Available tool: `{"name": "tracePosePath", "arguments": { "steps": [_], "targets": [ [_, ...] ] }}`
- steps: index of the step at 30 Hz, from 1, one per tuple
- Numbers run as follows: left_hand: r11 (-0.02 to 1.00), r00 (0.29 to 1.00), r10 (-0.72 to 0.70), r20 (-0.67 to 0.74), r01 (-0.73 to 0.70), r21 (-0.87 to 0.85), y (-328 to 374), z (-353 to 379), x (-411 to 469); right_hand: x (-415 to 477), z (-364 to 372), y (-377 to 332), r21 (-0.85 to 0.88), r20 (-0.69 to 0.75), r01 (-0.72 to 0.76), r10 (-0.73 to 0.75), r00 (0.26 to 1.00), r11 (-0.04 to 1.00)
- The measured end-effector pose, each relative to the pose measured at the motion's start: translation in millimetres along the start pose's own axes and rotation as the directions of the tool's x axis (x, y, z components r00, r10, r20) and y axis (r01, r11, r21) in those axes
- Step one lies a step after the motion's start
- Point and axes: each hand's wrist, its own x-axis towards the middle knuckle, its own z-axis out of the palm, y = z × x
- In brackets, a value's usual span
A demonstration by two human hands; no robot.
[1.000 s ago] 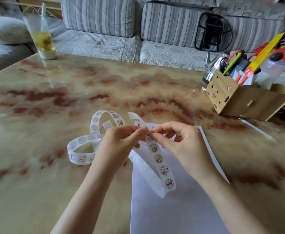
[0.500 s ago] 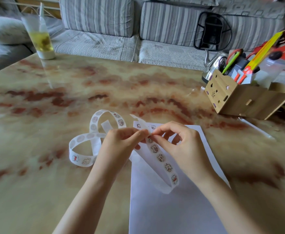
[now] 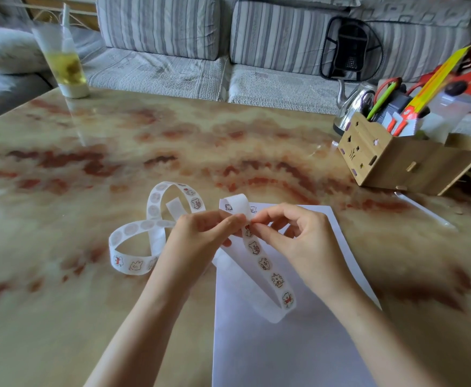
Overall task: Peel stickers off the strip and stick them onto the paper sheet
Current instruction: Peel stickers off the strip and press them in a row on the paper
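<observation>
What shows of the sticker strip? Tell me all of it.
The sticker strip is a long, narrow white band, papery and slightly glossy, bearing a row of round stickers with small cartoon animals. Its left part curls in standing loops on the table. The left hand and right hand pinch it close together with their fingers. From there a doubled length runs over the paper sheet, ending in a fold.

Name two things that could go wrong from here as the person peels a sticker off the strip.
1. The left hand and right hand pinch the sticker strip at one small spot, so the sticker may crease or tear as it lifts.
2. Nothing holds the paper sheet down. The strip's loop over it could nudge it askew when a sticker is pressed on.
</observation>
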Motion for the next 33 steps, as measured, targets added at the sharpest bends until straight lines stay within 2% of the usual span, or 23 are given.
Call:
{"name": "tracePosePath", "arguments": {
  "steps": [6, 8, 12, 15, 19, 21, 26, 29, 33],
  "targets": [
    [1.0, 1.0, 0.007, 0.009, -0.007, 0.027, 0, 0, 0, 0, 0, 0, 0.013, 0.046, -0.06, 0.06, 0.997, 0.998],
    [0.999, 1.0, 0.012, 0.011, -0.012, 0.048, -1, 0, 0, 0, -1, 2, -0.034, 0.071, -0.068, 0.07, 0.995, 0.997],
    [0.996, 1.0, 0.014, -0.012, -0.013, 0.092, -5, 1, 1, -2, 0, 2, -0.195, 0.083, 0.081, -0.065, 0.994, 0.978],
    [0.993, 0.999, 0.021, -0.047, -0.015, 0.117, -8, 1, 3, -3, -1, 0, -0.124, 0.091, 0.093, -0.082, 0.992, 0.988],
    [0.983, 0.995, 0.019, -0.094, -0.002, 0.184, -15, 0, 7, 6, -12, -4, 0.118, 0.06, -0.047, 0.04, 0.997, 0.992],
    [0.972, 0.995, 0.01, -0.097, 0.013, 0.233, -20, 0, 8, 19, -23, 3, 0.143, 0.034, -0.145, 0.142, 0.989, 0.979],
    [0.884, 0.993, 0.039, -0.114, 0.019, 0.468, -27, 3, 7, 59, -39, 28, -0.025, 0.092, -0.377, 0.377, 0.921, 0.926],
    [0.85, 0.993, 0.06, -0.102, 0.002, 0.526, -29, 4, 7, 75, -37, 36, -0.122, 0.107, -0.424, 0.437, 0.893, 0.897],
    [0.852, 0.994, 0.063, -0.094, -0.005, 0.523, -33, 3, 9, 83, -31, 43, -0.182, 0.116, -0.437, 0.461, 0.88, 0.881]
  ]
}}
